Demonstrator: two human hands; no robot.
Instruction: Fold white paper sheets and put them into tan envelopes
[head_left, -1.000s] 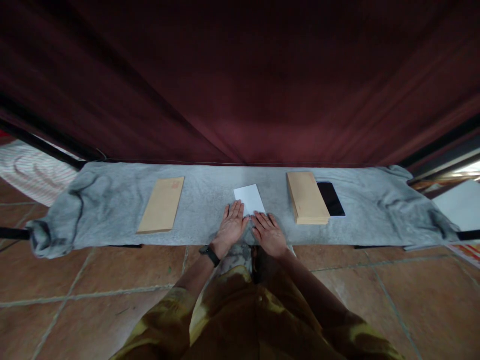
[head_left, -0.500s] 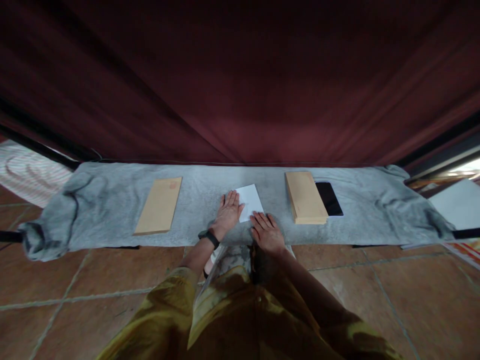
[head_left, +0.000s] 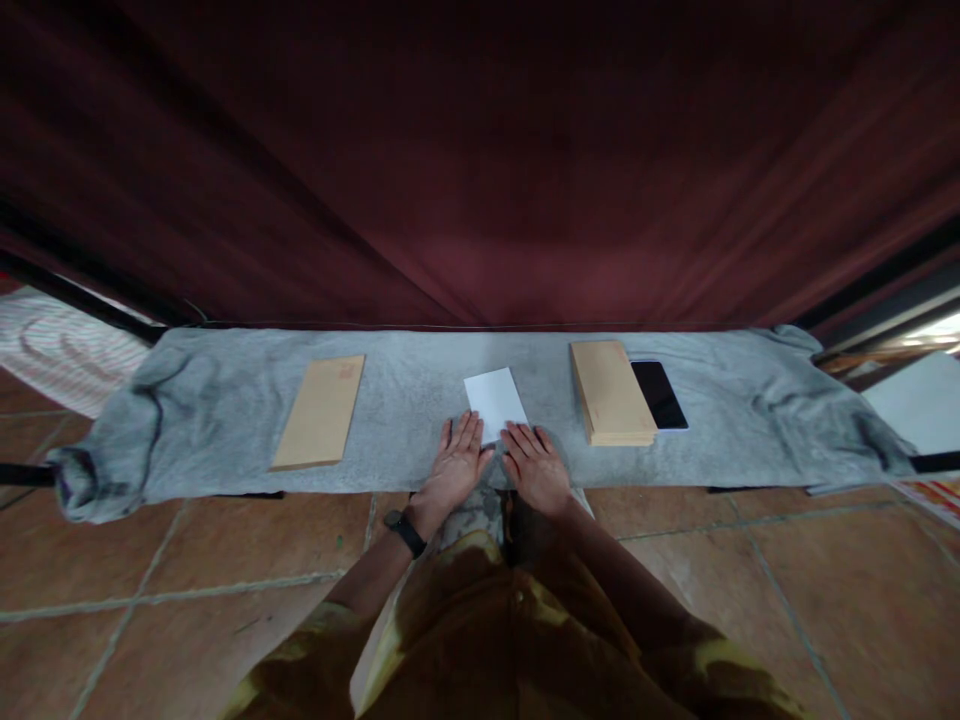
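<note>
A small white sheet of paper (head_left: 495, 397), seemingly folded, lies slightly turned on the grey cloth (head_left: 405, 400) in front of me. My left hand (head_left: 456, 462) rests flat with its fingertips at the paper's lower left edge. At the lower right corner of the paper lies my right hand (head_left: 534, 468), palm down, fingers stretched out and touching the edge. Both hands are open and grip nothing. Whether the paper has further layers beneath, I cannot tell.
Brown envelopes lie to the left (head_left: 320, 412), and a thicker stack of brown envelopes (head_left: 613, 393) sits to the right. A dark-screened phone (head_left: 660, 395) lies beside that stack, partly against it. A dark red curtain (head_left: 480, 200) hangs behind the cloth-covered surface.
My left hand has slid down and toward me, from the paper's left side to its lower left edge, uncovering more of the paper. My right hand has stayed nearly still.
</note>
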